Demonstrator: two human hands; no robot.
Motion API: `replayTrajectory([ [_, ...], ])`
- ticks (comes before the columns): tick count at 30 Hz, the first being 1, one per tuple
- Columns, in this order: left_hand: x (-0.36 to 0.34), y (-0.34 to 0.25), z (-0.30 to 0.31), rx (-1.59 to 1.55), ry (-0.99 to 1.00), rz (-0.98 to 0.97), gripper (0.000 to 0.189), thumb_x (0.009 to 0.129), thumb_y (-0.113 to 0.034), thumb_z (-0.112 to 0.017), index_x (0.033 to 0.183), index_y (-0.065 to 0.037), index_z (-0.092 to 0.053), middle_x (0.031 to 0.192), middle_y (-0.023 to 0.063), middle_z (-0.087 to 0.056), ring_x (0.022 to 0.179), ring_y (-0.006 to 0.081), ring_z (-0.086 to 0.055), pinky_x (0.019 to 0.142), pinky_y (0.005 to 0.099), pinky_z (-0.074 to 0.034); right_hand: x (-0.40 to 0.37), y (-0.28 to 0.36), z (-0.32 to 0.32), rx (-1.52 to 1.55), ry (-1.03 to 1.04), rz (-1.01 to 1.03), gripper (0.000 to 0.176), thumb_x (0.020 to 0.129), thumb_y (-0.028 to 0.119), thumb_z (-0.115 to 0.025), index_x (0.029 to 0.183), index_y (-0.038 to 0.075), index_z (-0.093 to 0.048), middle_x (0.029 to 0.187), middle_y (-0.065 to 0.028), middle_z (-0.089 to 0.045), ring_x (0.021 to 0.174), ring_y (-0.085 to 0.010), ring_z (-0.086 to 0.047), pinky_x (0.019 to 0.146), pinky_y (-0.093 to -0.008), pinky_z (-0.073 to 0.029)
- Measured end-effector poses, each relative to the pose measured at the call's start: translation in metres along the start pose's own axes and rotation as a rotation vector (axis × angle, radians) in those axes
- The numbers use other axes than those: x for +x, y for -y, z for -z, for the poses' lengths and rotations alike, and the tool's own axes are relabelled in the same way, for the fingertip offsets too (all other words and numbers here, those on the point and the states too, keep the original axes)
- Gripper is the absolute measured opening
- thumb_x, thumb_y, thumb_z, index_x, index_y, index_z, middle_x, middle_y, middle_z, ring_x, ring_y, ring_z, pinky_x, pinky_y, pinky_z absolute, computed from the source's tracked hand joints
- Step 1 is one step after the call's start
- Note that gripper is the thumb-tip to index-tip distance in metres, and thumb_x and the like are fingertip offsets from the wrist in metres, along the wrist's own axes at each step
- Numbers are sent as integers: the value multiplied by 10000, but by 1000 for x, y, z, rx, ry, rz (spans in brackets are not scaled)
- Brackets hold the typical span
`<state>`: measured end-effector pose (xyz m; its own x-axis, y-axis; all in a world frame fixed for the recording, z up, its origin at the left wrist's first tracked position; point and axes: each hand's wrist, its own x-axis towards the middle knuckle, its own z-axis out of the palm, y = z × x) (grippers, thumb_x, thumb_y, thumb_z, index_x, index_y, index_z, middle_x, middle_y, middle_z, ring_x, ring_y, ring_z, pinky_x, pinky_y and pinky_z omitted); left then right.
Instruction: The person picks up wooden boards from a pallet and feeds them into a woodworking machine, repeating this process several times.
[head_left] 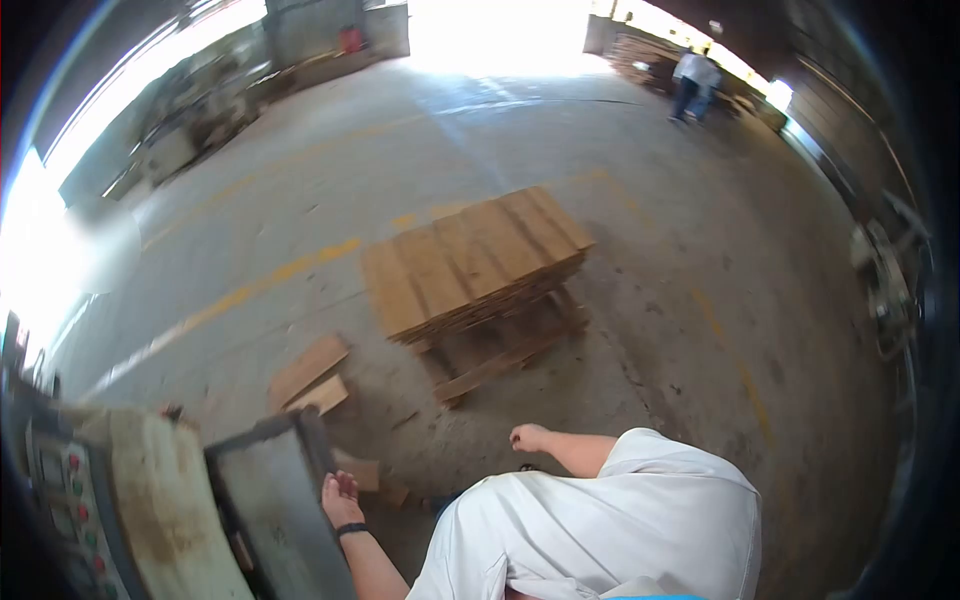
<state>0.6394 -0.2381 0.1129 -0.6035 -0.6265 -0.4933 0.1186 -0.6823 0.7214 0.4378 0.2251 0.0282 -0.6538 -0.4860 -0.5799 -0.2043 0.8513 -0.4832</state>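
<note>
My left hand (342,498), with a dark band at the wrist, is beside the edge of a grey metal machine table (275,500). Its fingers are apart and slightly bent, with nothing in them. In front of my body, my right hand (530,437) hangs in the air over the floor, fingers curled in and nothing showing in them. Ahead of both hands a stack of wooden boards (480,262) lies on a wooden pallet (500,365). Loose board pieces (310,372) lie on the floor left of the stack, and another wood piece (358,470) is close by my left hand.
A control panel (80,500) with buttons stands on the machine at the lower left. Yellow lines (290,268) mark the concrete floor. Two people (695,85) are far off at the upper right, near piled wood (640,58). More machinery (885,285) stands along the right wall.
</note>
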Motion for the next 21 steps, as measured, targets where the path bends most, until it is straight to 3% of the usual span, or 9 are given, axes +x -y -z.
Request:
replayTrajectory([
  [3,-14,81,-70,224,105,237,262,971,-150,-531,1222,-77,-524,1034,85,-671,855,208,-663,764,366,-557,-48,-110,-16,50,11,-183,384,750,298,-716,1090,118,-697,1052,-121,-701,977,-292,-665,842,-395,-527],
  [5,-27,131,-114,599,145,255,269,946,-139,-552,1198,-44,-558,1015,93,-674,866,221,-664,783,366,-549,-99,-159,-5,41,9,-235,319,760,285,-669,1015,101,-726,1030,-141,-700,960,-321,-667,837,-423,-529],
  [8,-27,208,-126,1279,484,-251,279,898,-144,-602,1143,-12,-611,979,114,-680,896,241,-667,812,366,-540,-152,-239,-12,130,-29,-442,301,768,294,-653,976,94,-741,1015,-136,-705,946,-327,-670,821,-436,-528],
  [11,-48,233,-152,1708,619,-217,305,854,-142,-645,1122,4,-642,974,140,-686,970,253,-659,851,355,-522,-190,-311,-28,126,-47,-523,322,750,309,-704,1007,119,-739,1018,-109,-714,920,-298,-680,820,-417,-530],
  [14,-19,277,-121,1788,648,-95,331,838,-150,-671,1125,14,-652,994,161,-692,910,268,-687,776,360,-551,-223,-348,-50,246,-98,-646,342,740,316,-736,1031,137,-737,1013,-88,-721,903,-288,-687,832,-400,-531],
  [16,-36,270,-136,1729,540,307,361,834,-153,-673,1145,28,-646,1005,167,-695,769,279,-706,641,374,-570,-232,-354,-57,363,-131,-717,344,739,312,-744,1037,140,-736,1013,-84,-723,906,-285,-687,842,-393,-531],
  [21,-32,277,-164,1747,425,576,360,838,-135,-662,1161,23,-644,962,172,-699,661,283,-695,530,393,-555,-237,-330,-40,591,-180,-806,344,737,276,-754,1047,131,-731,1025,-98,-721,927,-253,-684,840,-370,-537],
])
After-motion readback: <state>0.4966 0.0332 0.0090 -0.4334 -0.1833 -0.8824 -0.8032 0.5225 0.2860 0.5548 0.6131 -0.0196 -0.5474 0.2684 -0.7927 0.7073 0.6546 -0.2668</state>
